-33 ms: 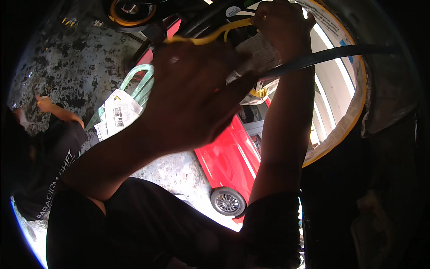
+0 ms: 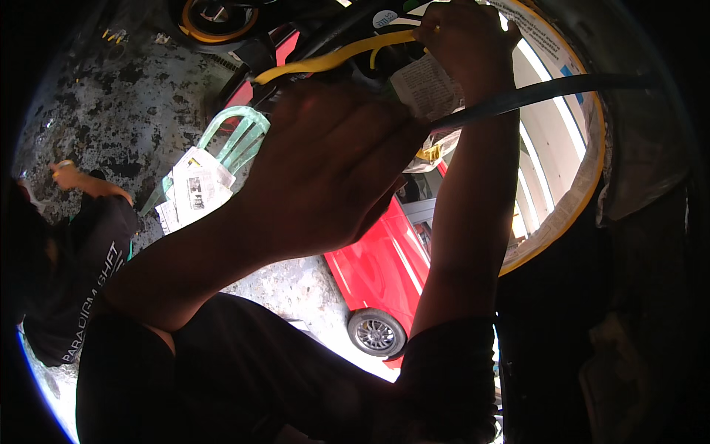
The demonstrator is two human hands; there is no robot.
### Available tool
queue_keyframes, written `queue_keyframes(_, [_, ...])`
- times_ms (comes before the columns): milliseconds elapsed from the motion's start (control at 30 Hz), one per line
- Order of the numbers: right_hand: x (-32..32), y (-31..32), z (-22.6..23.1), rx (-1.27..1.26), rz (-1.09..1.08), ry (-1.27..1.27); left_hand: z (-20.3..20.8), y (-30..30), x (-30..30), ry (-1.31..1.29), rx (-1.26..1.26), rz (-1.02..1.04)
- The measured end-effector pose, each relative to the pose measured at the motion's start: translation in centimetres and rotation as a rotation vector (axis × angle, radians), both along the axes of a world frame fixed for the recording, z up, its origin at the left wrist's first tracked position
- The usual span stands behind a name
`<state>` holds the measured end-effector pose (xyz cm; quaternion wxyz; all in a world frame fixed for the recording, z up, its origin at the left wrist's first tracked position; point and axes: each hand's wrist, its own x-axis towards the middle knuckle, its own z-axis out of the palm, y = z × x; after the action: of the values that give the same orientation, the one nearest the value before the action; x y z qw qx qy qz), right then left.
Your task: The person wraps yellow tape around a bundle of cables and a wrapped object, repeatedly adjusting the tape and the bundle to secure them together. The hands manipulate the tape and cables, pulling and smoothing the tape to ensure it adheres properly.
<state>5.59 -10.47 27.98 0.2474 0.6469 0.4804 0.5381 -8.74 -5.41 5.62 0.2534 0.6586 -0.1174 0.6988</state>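
My left hand [image 2: 325,166] crosses the middle of the view, fingers curled closed; its fingertips are hidden. A dark rubber-like strip [image 2: 547,92] arches in from the right, passes in front of my right forearm and meets the left fingers. Higher up, my right hand [image 2: 467,43] is closed near the top of a curved, yellow-edged opening. From its fingers a yellow tape strip [image 2: 333,59] runs left, above my left hand, to a loose end. Printed paper [image 2: 425,83] lies just below the tape.
Yellow tape and paper line the opening's rim [image 2: 594,159]. Beyond stands a red car [image 2: 381,259]. Left of my hand, papers [image 2: 198,185] rest on a pale green chair [image 2: 240,137]. Another person [image 2: 81,274] is at the left. A ring-shaped object [image 2: 218,18] sits at the top.
My left hand's fingers have drawn together and dropped slightly, uncovering more of the yellow tape and paper. My right hand stays in place. The other person's hand has shifted a little left.
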Motion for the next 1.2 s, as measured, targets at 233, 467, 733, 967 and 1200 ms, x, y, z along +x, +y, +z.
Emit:
queue_keyframes(233, [0.2,0.2,0.4,-0.008,-0.064,0.043,3.7,1.4,6.4,0.224,-0.427,-0.802])
queue_keyframes(467, [0.8,0.5,0.9,-0.063,-0.133,-0.021,4.6,0.4,13.6,-0.094,-0.326,-0.402])
queue_keyframes(733, [2.3,-0.1,1.6,-0.158,-0.018,-0.162,4.8,2.0,16.0,0.009,-0.013,0.039])
queue_keyframes(967, [-0.6,0.6,1.1,-0.097,-0.481,-0.257,4.6,1.5,15.6,0.223,-0.193,-0.140])
queue_keyframes(1200, [0.5,0.3,1.4,-0.091,-0.354,-0.179,4.1,1.5,18.1,0.246,-0.371,-0.348])
